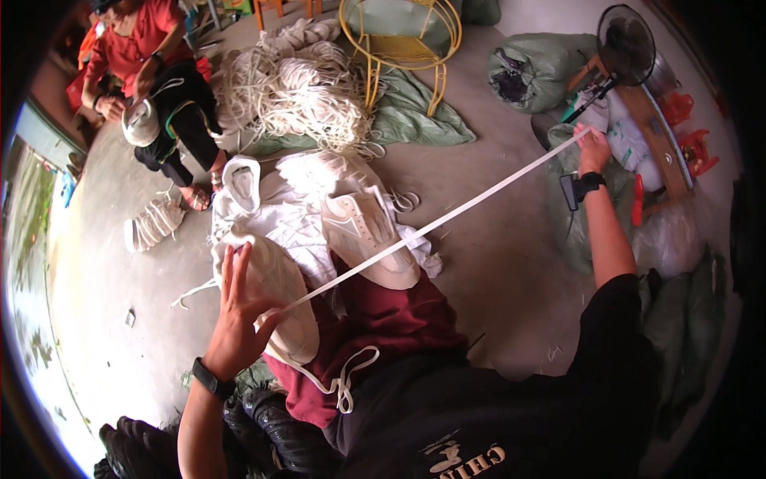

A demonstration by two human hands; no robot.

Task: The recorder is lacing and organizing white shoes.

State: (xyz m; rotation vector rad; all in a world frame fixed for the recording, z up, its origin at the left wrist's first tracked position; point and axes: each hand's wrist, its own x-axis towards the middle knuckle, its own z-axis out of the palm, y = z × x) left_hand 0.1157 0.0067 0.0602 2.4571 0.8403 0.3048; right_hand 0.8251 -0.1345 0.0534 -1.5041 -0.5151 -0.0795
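Observation:
A cream shoe (281,275) rests tilted on my left thigh. My left hand (243,299) lies along its side, fingers stretched and spread, thumb near where a flat white shoelace (447,215) begins. That lace runs taut up and to the right into my right hand (591,150), which is raised well out to the side and pinches the far end. Another cream shoe (369,235), its eyelets showing without a lace, sits on my right thigh. White cloth (287,219) covers my knees under the shoes. Whether my left thumb presses the lace is hard to see.
Ahead lies a large heap of white laces (307,88) by a yellow round-framed chair (399,40). At front left a person (140,56) in red handles a pale shoe (141,121). A lace-wrapped bundle (154,225) lies on the floor. At right stand a fan (626,44) and green sacks (531,72).

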